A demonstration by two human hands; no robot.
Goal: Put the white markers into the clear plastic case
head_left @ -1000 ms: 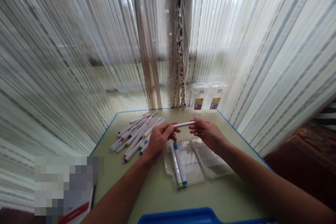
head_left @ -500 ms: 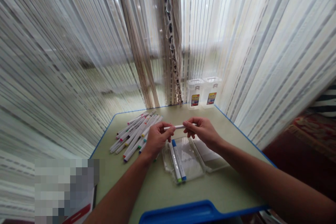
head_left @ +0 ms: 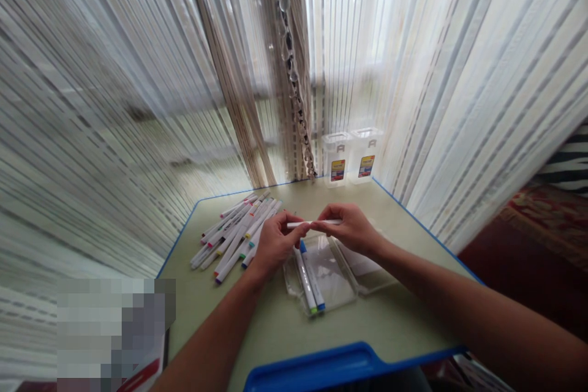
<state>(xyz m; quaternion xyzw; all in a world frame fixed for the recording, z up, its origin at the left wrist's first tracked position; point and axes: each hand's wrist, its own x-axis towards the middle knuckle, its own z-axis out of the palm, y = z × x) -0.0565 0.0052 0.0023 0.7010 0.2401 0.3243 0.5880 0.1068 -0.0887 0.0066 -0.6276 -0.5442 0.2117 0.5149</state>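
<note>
A white marker (head_left: pixel 299 225) lies level between my two hands, above the table. Closed on its left end is my left hand (head_left: pixel 277 241); my right hand (head_left: pixel 348 226) pinches the other part, and the fingertips of both hands nearly meet at its middle. Below them an opened clear plastic case (head_left: pixel 333 275) rests on the table. Inside its left side lie a marker with a green end (head_left: pixel 307 285) and a blue-capped marker (head_left: pixel 315 282), side by side. Left of my left hand spreads a pile of white markers (head_left: pixel 234 236) with variously coloured ends.
Two clear cases with labels (head_left: pixel 337 170) stand upright at the table's far edge, before string curtains (head_left: pixel 151 73). The pale green table (head_left: pixel 367 331) has a blue rim and a blue tray (head_left: pixel 316 367) at its near edge. A blurred patch covers the lower left.
My right hand has slid left along the marker, closer to my left hand, with its fingers bunched more tightly. The view has shifted slightly.
</note>
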